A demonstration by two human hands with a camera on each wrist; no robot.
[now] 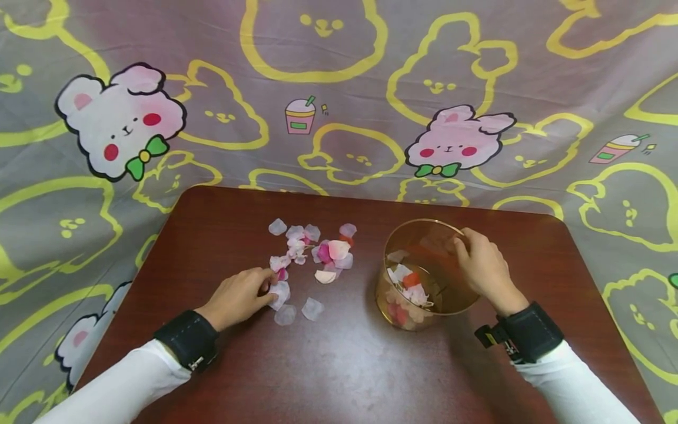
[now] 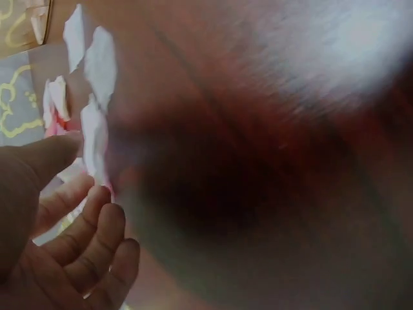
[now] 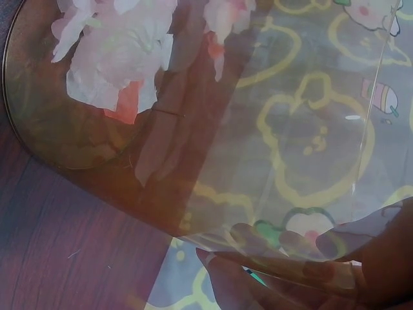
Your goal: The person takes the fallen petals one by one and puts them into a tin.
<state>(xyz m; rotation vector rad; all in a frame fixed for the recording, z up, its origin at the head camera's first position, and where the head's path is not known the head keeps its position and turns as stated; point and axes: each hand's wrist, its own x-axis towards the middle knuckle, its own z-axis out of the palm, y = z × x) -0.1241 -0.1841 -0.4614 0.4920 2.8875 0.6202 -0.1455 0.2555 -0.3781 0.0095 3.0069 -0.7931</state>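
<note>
My right hand (image 1: pixel 484 265) grips the rim of an amber see-through bowl (image 1: pixel 450 291) at its right side. In the right wrist view, its fingers (image 3: pixel 293 242) show through the bowl's clear wall. White, pink and orange petals (image 1: pixel 410 282) lie in the bottom of the bowl. At the table's left middle, my left hand (image 1: pixel 238 297) reaches in at the near end of a scatter of petals. Its thumb and index fingertips stand apart beside a white petal (image 1: pixel 281 294), seen edge-on in the left wrist view (image 2: pixel 95 139). The thumb overlaps that petal in the head view.
Loose petals (image 1: pixel 296 232) lie on the brown table (image 1: pixel 328 365), with a pink and magenta clump (image 1: pixel 333 250) between the left hand and the bowl. Two pale petals (image 1: pixel 312 308) lie nearer me. A cartoon-printed cloth (image 1: pixel 339 88) hangs behind the table and at its sides.
</note>
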